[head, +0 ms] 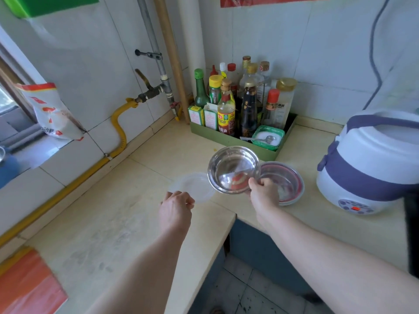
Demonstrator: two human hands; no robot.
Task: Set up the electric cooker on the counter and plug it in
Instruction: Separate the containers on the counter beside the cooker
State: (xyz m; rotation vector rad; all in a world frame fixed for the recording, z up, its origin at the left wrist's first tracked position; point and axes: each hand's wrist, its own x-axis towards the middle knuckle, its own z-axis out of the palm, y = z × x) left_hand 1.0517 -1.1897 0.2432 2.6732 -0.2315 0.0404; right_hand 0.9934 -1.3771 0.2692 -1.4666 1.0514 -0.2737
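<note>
The white and purple electric cooker (365, 164) stands on the counter at the right, a red light showing on its front panel. My right hand (264, 192) grips the rim of a steel bowl (232, 168) and holds it tilted above the counter. Just right of it a second steel bowl with a red rim (288, 184) rests on the counter. My left hand (175, 209) pinches the near edge of a clear plastic lid (196, 185) lying flat on the counter. A grey cable (375, 53) hangs down the wall behind the cooker.
A green tray (231, 140) of sauce bottles and a salt tub with a spoon fills the back corner. A yellow gas hose (119, 130) and metal pipes run along the left wall. An orange board (27, 284) lies at the front left. The counter edge drops off below my arms.
</note>
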